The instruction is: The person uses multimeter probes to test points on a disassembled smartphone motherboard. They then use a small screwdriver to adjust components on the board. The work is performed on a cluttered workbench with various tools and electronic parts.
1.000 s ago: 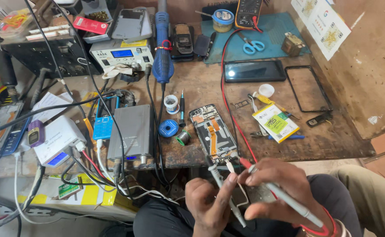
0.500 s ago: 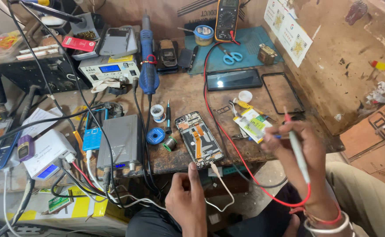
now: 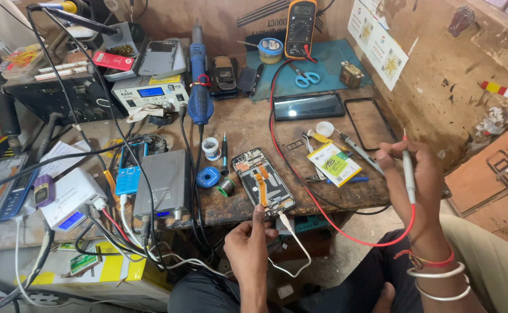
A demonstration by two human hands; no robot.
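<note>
Raising probe (image 3: 408, 174) — right hand (image 3: 416, 185) (fingers curled).

Bright daylight — sharp, edges bowed.

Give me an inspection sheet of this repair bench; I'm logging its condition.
Surface: worn brown wooden bench, scuffed.
Job's things: opened smartphone with orange flex strip at the front edge; white cable at its lower end.
Clutter: yellow multimeter, blue-handled scissors, dark glass phone screen, blue hot-air wand.
Grippers: left hand pinches the white cable; right hand holds a white probe pen.
Cables: red lead trails off the bench.
Surroundings: stained brown wall.
</note>
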